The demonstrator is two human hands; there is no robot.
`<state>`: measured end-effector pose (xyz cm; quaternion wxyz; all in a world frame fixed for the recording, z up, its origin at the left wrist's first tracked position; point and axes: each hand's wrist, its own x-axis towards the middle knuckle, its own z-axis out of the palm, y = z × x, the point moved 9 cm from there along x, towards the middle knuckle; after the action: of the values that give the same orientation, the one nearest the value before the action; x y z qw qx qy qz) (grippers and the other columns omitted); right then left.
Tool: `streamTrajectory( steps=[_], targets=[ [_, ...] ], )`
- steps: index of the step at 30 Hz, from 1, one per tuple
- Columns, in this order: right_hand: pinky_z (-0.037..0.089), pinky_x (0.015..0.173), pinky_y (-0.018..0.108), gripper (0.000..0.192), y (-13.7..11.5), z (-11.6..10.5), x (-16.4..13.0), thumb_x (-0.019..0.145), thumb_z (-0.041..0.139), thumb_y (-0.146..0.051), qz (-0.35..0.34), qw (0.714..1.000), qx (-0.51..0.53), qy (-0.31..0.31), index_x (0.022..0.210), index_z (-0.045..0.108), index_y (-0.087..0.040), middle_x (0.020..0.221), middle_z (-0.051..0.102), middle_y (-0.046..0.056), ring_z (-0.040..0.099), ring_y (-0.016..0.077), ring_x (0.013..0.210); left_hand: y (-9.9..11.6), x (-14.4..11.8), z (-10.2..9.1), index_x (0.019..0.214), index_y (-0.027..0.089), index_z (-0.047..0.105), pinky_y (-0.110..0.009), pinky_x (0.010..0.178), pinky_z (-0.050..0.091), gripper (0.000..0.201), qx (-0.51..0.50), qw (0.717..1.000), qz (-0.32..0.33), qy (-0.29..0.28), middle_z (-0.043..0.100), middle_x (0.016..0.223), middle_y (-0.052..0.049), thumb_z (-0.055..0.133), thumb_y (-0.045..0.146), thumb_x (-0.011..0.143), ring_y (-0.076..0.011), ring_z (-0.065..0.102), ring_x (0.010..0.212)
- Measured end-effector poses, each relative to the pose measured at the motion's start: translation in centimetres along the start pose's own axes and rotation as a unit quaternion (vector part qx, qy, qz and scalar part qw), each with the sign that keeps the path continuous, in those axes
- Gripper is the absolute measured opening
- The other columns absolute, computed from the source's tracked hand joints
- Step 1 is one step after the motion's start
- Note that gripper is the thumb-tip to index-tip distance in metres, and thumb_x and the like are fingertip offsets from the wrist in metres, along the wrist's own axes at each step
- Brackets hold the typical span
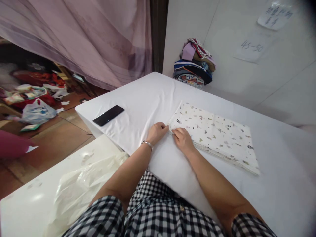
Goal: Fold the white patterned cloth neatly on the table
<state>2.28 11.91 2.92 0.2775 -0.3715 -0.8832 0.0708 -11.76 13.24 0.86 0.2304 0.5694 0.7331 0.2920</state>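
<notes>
A folded white cloth [217, 131] with small printed plants and figures lies in layers on the white-covered table [143, 98]. At its near left corner my left hand [158, 131] is closed, thumb and fingers pinching the edge; a bracelet circles that wrist. Just to the right, my right hand [182, 140] has its fingers curled onto the near edge of the same cloth, the fingertips partly hidden. Both hands are close together, a small gap between them.
A black phone [108, 115] lies on the table's left part. Folded clothes [194, 64] are stacked by the wall at the far side. Crumpled plastic [84, 184] covers part of a lower white surface at left. Bags [38, 112] sit on the floor beneath a pink curtain [106, 39].
</notes>
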Motion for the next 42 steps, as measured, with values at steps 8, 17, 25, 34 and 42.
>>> streamTrajectory(
  steps=[8,17,25,34,42],
  targets=[
    [0.041,0.079,0.036,0.026,2.5,-3.3,-4.7,0.087,0.044,-0.017,0.004,0.998,-0.054,0.01,0.105,0.062,-0.019,0.098,0.059,0.008,0.049,0.022,0.089,-0.1,0.1,0.1,0.065,0.019,0.058,-0.024,0.055,0.033,0.027,-0.008,1.0,0.009,0.0,0.062,0.067,0.0,0.047,0.041,0.077,-0.0131,0.052,0.061],
    [0.042,0.08,0.037,0.026,6.0,-7.2,-10.3,0.088,0.043,-0.022,0.052,0.992,-0.111,0.037,0.106,0.062,-0.019,0.099,0.058,0.009,0.049,0.0225,0.091,-0.2,0.2,0.0,0.065,0.02,0.058,-0.024,0.054,0.033,0.029,-0.014,1.0,0.018,0.009,0.06,0.063,0.0,0.047,0.045,0.075,-0.0135,0.051,0.059],
    [0.042,0.078,0.036,0.024,6.5,-7.3,-10.6,0.087,0.045,-0.021,0.071,0.991,-0.099,0.057,0.101,0.065,-0.02,0.096,0.06,0.008,0.049,0.0217,0.088,0.1,0.0,-0.3,0.071,0.021,0.057,-0.025,0.06,0.037,0.026,-0.008,0.998,0.032,0.047,0.062,0.073,-0.002,0.045,0.043,0.078,-0.0152,0.055,0.066],
    [0.042,0.078,0.035,0.023,7.2,-8.6,-12.0,0.087,0.045,-0.021,0.079,0.988,-0.113,0.063,0.099,0.065,-0.018,0.096,0.061,0.008,0.05,0.0216,0.087,0.9,-0.1,-0.3,0.066,0.02,0.055,-0.028,0.066,0.04,0.019,0.044,0.995,0.045,0.08,0.062,0.08,-0.003,0.05,0.036,0.076,-0.0171,0.055,0.072],
    [0.042,0.081,0.037,0.027,10.7,-12.4,-17.6,0.087,0.043,-0.02,0.129,0.978,-0.133,0.095,0.103,0.064,-0.02,0.103,0.061,0.008,0.052,0.022,0.093,2.2,-0.4,-0.4,0.103,0.021,0.059,-0.029,0.074,0.044,0.027,0.045,0.981,0.151,0.116,0.057,0.107,-0.005,0.049,0.026,0.078,-0.017,0.057,0.083]
  ],
)
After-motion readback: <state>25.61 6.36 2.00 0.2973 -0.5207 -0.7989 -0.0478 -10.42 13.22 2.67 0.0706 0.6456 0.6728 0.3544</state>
